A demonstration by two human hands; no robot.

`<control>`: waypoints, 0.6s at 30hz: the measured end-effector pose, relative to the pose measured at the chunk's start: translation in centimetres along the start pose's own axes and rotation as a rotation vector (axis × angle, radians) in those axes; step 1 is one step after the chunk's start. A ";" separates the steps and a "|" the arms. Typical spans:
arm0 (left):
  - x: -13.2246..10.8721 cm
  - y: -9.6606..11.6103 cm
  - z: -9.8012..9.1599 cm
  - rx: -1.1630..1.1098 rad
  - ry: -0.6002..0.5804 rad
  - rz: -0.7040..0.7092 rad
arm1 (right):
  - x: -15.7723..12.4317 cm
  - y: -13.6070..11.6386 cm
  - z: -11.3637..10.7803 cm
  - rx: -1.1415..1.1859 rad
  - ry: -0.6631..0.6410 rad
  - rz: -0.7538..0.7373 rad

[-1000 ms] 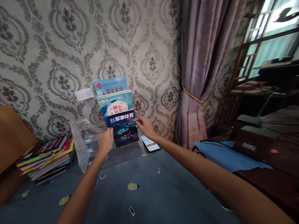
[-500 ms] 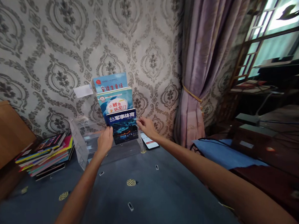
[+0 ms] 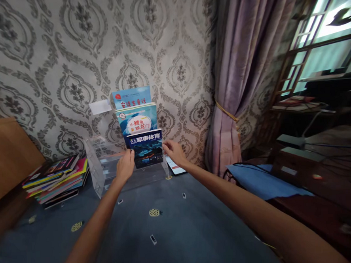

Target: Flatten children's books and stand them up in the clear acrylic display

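A dark blue book stands upright at the front of a clear stepped rack. Behind it rise a teal book and, highest, a light blue book. My left hand is closed on the dark book's left edge. At its right edge is my right hand, thumb and fingers pinched together on the cover's side. The fingertips behind the book are hidden.
A pile of magazines lies left of the rack, near a wooden panel. A phone lies behind my right wrist. Blue cloth and a curtain are at the right.
The view has shifted slightly, moving the scene a little to the right. Both hands stay at the dark book's edges, and the books keep their places in the rack.
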State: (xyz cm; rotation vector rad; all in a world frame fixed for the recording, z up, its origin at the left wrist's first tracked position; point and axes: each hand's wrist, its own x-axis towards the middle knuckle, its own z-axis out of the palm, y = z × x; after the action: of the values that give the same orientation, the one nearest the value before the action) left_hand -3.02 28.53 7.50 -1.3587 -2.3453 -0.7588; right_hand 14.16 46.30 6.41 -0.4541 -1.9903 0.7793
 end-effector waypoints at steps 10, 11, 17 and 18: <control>-0.2 0.3 -0.3 -0.036 -0.028 -0.005 | 0.1 0.6 0.4 0.046 0.009 0.033; -0.2 0.3 -0.4 -0.037 -0.030 -0.008 | 0.1 0.6 0.5 0.054 0.011 0.037; -1.4 0.3 -0.9 -0.002 -0.026 0.007 | -2.0 0.9 0.9 0.212 0.054 0.131; -1.8 0.0 -1.1 0.012 -0.024 0.022 | -2.7 0.9 1.0 0.243 0.067 0.164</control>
State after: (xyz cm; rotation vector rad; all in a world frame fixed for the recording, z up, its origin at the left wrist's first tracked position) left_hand -2.10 26.64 7.43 -1.3941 -2.3458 -0.7252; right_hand 14.64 45.01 3.69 -0.4967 -1.7844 1.0802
